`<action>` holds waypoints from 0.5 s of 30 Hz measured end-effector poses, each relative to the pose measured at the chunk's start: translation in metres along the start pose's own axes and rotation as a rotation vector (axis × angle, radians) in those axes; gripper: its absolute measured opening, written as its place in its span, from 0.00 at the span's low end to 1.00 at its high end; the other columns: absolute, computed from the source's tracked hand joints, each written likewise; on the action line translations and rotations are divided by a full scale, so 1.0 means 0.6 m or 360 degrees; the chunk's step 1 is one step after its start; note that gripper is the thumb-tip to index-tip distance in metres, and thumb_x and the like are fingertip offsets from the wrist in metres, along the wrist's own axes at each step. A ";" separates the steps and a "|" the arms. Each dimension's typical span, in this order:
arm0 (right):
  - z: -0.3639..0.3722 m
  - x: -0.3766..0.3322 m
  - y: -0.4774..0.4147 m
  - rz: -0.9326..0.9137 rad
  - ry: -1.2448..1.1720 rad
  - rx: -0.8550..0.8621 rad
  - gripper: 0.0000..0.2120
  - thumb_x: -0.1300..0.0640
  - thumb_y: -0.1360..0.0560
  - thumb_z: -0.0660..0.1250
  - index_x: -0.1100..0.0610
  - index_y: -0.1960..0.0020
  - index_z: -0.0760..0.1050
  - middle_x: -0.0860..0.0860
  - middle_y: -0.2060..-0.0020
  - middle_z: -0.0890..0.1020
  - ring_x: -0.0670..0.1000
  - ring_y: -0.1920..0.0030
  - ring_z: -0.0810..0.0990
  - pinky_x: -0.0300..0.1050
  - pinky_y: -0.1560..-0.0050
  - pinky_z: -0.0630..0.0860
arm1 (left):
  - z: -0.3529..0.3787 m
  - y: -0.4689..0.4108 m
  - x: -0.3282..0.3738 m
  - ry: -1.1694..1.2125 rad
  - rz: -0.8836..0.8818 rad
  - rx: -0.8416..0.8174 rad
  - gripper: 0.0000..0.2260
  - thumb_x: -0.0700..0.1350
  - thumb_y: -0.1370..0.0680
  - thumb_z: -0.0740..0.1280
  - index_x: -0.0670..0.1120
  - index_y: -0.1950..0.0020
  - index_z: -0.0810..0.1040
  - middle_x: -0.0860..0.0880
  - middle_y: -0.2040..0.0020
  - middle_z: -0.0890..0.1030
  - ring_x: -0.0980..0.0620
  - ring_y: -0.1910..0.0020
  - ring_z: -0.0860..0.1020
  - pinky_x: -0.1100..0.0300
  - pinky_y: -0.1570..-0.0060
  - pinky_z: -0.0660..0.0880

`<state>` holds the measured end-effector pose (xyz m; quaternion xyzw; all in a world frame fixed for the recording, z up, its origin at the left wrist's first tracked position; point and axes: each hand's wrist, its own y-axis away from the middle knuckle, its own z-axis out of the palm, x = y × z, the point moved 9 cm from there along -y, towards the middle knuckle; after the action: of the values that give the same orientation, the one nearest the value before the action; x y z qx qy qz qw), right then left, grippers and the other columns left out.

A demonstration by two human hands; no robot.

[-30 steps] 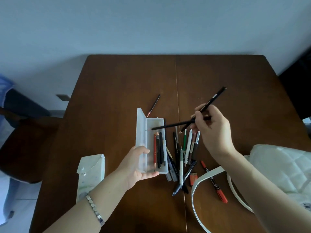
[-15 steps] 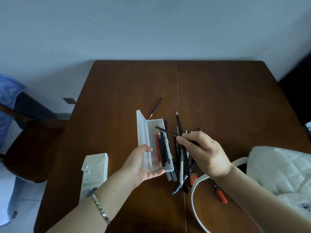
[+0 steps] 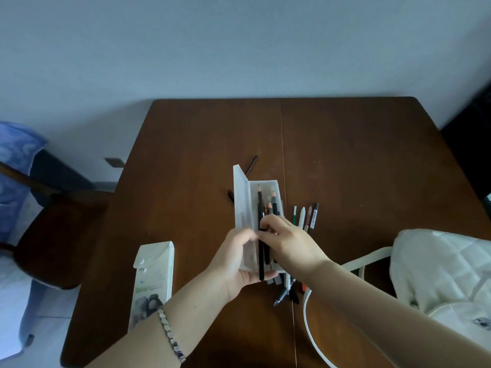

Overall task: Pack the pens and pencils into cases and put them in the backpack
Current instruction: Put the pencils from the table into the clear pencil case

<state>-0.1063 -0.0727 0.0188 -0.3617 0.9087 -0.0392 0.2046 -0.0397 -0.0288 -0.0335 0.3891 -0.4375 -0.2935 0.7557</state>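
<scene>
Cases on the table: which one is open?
The clear plastic case held by the left hand, lid raised, pencils inside. The white pouch to its left lies snapped shut.

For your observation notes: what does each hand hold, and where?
Left hand grips the case at its near end; right hand pinches a black pencil mid-shaft.

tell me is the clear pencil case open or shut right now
Open. The clear pencil case has its lid swung up on the left, and pencils lie in the exposed tray.

brown table (image 3: 345, 155) | chair (image 3: 53, 229) left w/ blue cloth (image 3: 16, 166) | wall (image 3: 239, 43)
</scene>
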 end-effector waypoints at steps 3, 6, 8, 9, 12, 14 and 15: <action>0.006 0.013 -0.008 0.0096 -0.0068 -0.0013 0.24 0.75 0.46 0.75 0.61 0.53 0.80 0.58 0.57 0.80 0.57 0.60 0.81 0.46 0.71 0.80 | 0.001 0.003 0.000 -0.0071 0.0024 -0.0014 0.09 0.41 0.24 0.62 0.47 0.45 0.74 0.37 0.40 0.75 0.37 0.44 0.78 0.42 0.54 0.80; 0.000 0.017 -0.007 0.0151 -0.0091 -0.0018 0.25 0.76 0.44 0.74 0.61 0.49 0.81 0.57 0.54 0.82 0.58 0.54 0.82 0.48 0.60 0.83 | -0.011 0.003 0.001 -0.0024 -0.0006 0.0030 0.10 0.40 0.24 0.63 0.47 0.44 0.73 0.37 0.39 0.73 0.36 0.41 0.75 0.41 0.56 0.80; -0.008 0.017 -0.003 0.0200 -0.0224 -0.0072 0.22 0.68 0.35 0.73 0.59 0.42 0.79 0.56 0.45 0.80 0.57 0.43 0.79 0.48 0.43 0.75 | -0.021 0.001 0.007 0.0002 0.0015 0.0074 0.14 0.40 0.25 0.64 0.47 0.40 0.71 0.39 0.37 0.71 0.37 0.40 0.74 0.40 0.55 0.80; -0.004 0.017 0.002 0.0221 -0.0323 -0.0152 0.23 0.60 0.31 0.72 0.56 0.37 0.75 0.54 0.38 0.76 0.55 0.35 0.73 0.45 0.35 0.65 | -0.026 0.000 0.011 0.0002 0.0037 0.0093 0.15 0.40 0.25 0.64 0.48 0.39 0.71 0.40 0.36 0.70 0.37 0.40 0.73 0.39 0.53 0.79; 0.031 0.012 0.018 0.0153 -0.0309 -0.0504 0.36 0.41 0.29 0.67 0.49 0.26 0.58 0.47 0.25 0.58 0.48 0.25 0.51 0.39 0.31 0.38 | -0.029 0.002 0.019 -0.0081 0.0079 0.0111 0.09 0.42 0.24 0.63 0.51 0.45 0.72 0.41 0.37 0.70 0.37 0.38 0.72 0.35 0.46 0.75; 0.042 0.011 0.018 0.0128 -0.0227 -0.0565 0.39 0.37 0.30 0.66 0.47 0.25 0.54 0.46 0.24 0.55 0.46 0.24 0.47 0.39 0.32 0.32 | -0.027 0.005 0.018 -0.0102 0.0062 0.0117 0.04 0.43 0.24 0.63 0.52 0.52 0.72 0.41 0.39 0.71 0.37 0.39 0.71 0.35 0.46 0.75; 0.045 0.009 0.017 0.0139 -0.0221 -0.0573 0.38 0.37 0.30 0.65 0.47 0.26 0.55 0.46 0.25 0.56 0.46 0.24 0.47 0.39 0.32 0.31 | -0.027 0.007 0.018 -0.0099 0.0051 0.0125 0.04 0.43 0.24 0.63 0.53 0.53 0.71 0.42 0.40 0.71 0.36 0.39 0.71 0.35 0.48 0.76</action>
<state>-0.1057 -0.0668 -0.0098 -0.3544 0.8996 0.1579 0.2003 -0.0204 -0.0297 -0.0305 0.4023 -0.4781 -0.2759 0.7304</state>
